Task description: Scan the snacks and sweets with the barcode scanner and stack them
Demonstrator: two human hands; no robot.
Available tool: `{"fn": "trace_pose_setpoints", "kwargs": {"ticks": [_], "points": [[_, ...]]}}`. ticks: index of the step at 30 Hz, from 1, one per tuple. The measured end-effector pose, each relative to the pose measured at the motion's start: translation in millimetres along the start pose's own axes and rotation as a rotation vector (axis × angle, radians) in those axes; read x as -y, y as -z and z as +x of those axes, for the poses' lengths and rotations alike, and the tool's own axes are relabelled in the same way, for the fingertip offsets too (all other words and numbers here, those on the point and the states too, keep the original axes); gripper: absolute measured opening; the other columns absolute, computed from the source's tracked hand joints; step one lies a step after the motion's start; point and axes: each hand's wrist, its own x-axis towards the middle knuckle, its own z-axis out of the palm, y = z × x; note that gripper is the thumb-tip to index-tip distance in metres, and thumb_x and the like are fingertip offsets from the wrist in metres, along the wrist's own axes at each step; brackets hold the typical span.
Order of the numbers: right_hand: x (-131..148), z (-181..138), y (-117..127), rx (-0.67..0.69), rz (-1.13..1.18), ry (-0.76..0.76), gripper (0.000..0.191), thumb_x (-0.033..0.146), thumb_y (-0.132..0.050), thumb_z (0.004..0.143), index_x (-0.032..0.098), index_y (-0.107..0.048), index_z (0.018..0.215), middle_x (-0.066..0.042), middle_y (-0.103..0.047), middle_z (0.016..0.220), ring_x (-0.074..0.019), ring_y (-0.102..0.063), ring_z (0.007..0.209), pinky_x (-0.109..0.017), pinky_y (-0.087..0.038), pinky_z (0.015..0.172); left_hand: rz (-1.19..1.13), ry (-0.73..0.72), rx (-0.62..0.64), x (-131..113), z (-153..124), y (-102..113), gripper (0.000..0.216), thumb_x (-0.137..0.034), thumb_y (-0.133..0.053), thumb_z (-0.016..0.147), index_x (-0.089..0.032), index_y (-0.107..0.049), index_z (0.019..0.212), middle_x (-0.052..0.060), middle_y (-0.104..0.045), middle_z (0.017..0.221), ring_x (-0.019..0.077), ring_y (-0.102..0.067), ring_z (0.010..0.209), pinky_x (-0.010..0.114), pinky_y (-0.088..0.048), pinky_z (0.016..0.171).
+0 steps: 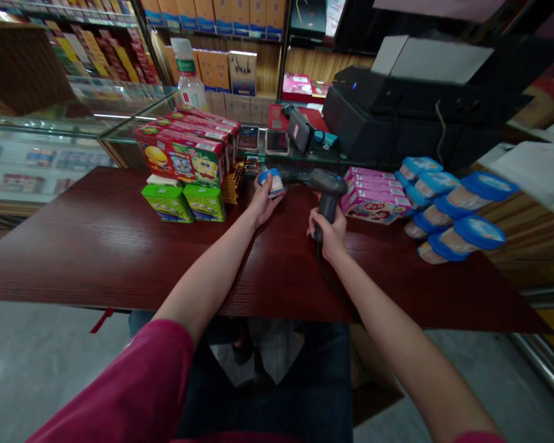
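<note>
You're at a shop checkout: shelves (96, 55) of boxed goods fill the upper left, a glass display case (50, 141) sits beneath them, a till (397, 104) stands upper right, and a barcode scanner (327, 191) is over your desk (96, 246).

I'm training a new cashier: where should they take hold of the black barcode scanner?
By the narrow handle under the bulky head of the barcode scanner, coming from the near side, as the right hand does. The handle stands roughly upright with the cable trailing toward the person, and the head faces away.

green boxes (184, 202), pink boxes (373, 198), black printer (388, 104)
</note>
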Motion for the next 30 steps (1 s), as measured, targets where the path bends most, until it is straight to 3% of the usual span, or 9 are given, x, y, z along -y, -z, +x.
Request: {"fn": "trace_pose_setpoints", "kwargs": {"ticks": [4,9,14,19,22,27,30], "points": [[4,-10,-1,0.118,-0.011,-0.059,0.048,0.034,-0.082,0.075,0.026,-0.063,0.118,0.009,-0.063,0.071,-0.0079,-0.047,0.042,-0.024,-0.048,0.041,-0.023,0.062,0.041,-4,12,3,0.036,-0.047,-0.043,0.112,-0.030,-0.056,0.141,0.008,-0.073,0.130,0.0229,-0.073,0.115,0.041,-0.060,0.102],[5,-13,-1,0.177,-0.028,-0.121,0.045,0.036,-0.083,0.076,0.024,-0.063,0.114,0.008,-0.063,0.071,-0.0082,-0.048,0.043,-0.024,-0.047,0.041,0.033,0.058,0.088,-1,8,8,0.027,-0.041,-0.059,0.107,-0.032,-0.065,0.131,0.006,-0.073,0.131,0.0278,-0.070,0.124,0.046,-0.060,0.103],[5,-11,-1,0.140,-0.008,-0.136,0.039,0.036,-0.082,0.077,0.025,-0.063,0.110,0.006,-0.062,0.073,-0.0079,-0.047,0.044,-0.025,-0.047,0.042,0.070,0.042,0.151,-2,2,10,0.015,-0.032,-0.075,0.099,-0.022,-0.073,0.111,0.008,-0.075,0.126,0.0270,-0.065,0.133,0.042,-0.056,0.109],[11,-15,-2,0.144,0.001,-0.158,0.041,0.034,-0.082,0.076,0.025,-0.064,0.111,0.006,-0.063,0.075,-0.0079,-0.046,0.044,-0.025,-0.047,0.042,0.064,0.074,0.192,-3,3,11,0.012,-0.028,-0.077,0.097,-0.018,-0.075,0.102,0.010,-0.076,0.119,0.0280,-0.062,0.138,0.040,-0.053,0.113],[15,-17,-4,0.144,0.003,-0.168,0.042,0.034,-0.083,0.074,0.025,-0.064,0.111,0.006,-0.064,0.074,-0.0077,-0.046,0.043,-0.025,-0.046,0.041,0.043,0.100,0.177,-1,4,12,0.016,-0.033,-0.077,0.097,-0.019,-0.075,0.105,0.011,-0.075,0.124,0.0305,-0.062,0.140,0.043,-0.054,0.113],[16,-18,-3,0.134,0.003,-0.183,0.046,0.035,-0.084,0.073,0.024,-0.065,0.113,0.006,-0.064,0.073,-0.0077,-0.046,0.043,-0.025,-0.046,0.042,-0.017,0.077,0.169,-2,2,10,0.037,-0.047,-0.072,0.100,-0.024,-0.070,0.130,0.011,-0.073,0.131,0.0334,-0.062,0.140,0.049,-0.059,0.111],[15,-16,0,0.122,0.007,-0.185,0.043,0.035,-0.083,0.072,0.025,-0.065,0.110,0.007,-0.064,0.073,-0.0076,-0.046,0.043,-0.025,-0.047,0.042,-0.023,0.092,0.162,-4,-2,6,0.038,-0.046,-0.067,0.103,-0.023,-0.068,0.134,0.011,-0.074,0.131,0.0324,-0.063,0.140,0.047,-0.060,0.110]]}}
